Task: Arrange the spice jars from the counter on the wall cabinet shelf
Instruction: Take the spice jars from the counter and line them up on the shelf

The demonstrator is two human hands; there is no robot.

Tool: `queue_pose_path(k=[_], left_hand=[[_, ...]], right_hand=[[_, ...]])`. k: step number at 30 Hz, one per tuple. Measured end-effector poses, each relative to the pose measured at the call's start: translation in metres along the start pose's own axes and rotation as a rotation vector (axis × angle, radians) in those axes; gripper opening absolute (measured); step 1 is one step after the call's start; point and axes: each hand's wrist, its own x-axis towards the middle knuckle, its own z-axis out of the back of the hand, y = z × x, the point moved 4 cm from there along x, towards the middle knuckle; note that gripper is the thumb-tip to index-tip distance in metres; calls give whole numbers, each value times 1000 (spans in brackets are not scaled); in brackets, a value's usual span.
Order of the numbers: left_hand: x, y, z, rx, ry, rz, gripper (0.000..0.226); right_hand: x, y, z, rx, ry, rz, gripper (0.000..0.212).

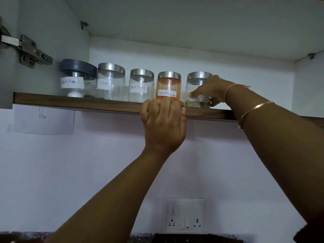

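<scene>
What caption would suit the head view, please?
Left hand grips the chilli jar, right hand the end jar, on the shelf.

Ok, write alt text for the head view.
Two hands reach a wall cabinet shelf holding five labelled spice jars: the left hand grips the red chilli powder jar at its base, the right hand holds the rightmost jar.

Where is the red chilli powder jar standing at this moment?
In the head view, the red chilli powder jar is on the shelf, fourth from the left, between a black pepper jar and the herb jar held by the right hand.
</scene>
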Motion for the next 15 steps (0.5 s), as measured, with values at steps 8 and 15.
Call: queue_pose_path(k=[8, 15], left_hand=[[-1, 0, -3, 27, -31, -10, 44], [1, 0, -2, 36, -12, -33, 42]], right_hand=[[12, 2, -14, -80, 33, 45, 73], [0, -2, -7, -12, -37, 62, 81]])
